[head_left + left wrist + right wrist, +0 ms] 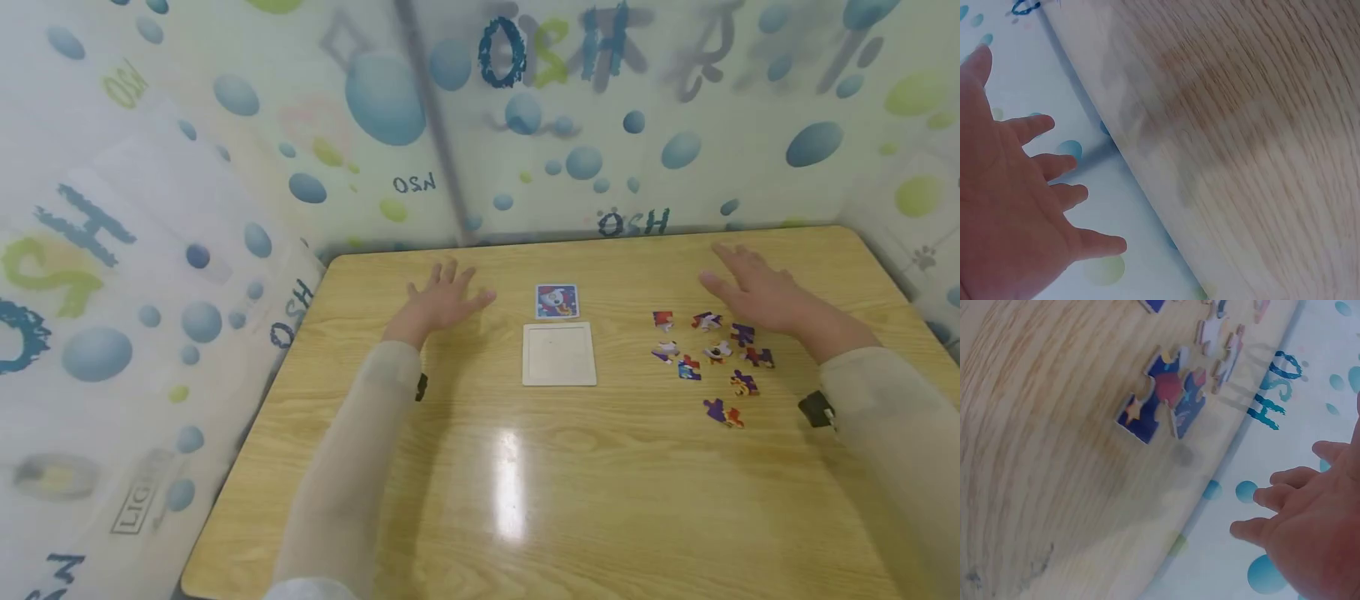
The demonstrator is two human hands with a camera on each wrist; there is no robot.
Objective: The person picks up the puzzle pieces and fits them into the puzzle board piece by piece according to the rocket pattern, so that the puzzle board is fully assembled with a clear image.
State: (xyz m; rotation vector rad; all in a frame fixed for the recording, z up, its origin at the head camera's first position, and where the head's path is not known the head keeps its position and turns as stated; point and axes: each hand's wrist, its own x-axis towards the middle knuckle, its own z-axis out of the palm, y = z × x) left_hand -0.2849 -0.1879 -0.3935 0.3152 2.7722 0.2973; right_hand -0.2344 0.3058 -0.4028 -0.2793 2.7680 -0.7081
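My left hand (444, 302) is held over the left part of the table with its fingers spread, holding nothing. In the left wrist view the same hand (1013, 194) shows its palm and stretched fingers. To the right of it lie a small picture card (557, 301) and, just below, a white square puzzle board (559, 355) with a thin border line. My right hand (768, 296), fingers extended, hovers beside several loose jigsaw pieces (743, 334) and touches none. Purple, red and white pieces (1166, 384) appear in the right wrist view, apart from that hand (1313, 528).
The wood-grain table (615, 508) has rounded corners and a bright light reflection near its middle. A patterned curtain (480, 167) with blue and green dots and letters surrounds its back and left side. Dark wrist devices (816, 409) sit at both cuffs.
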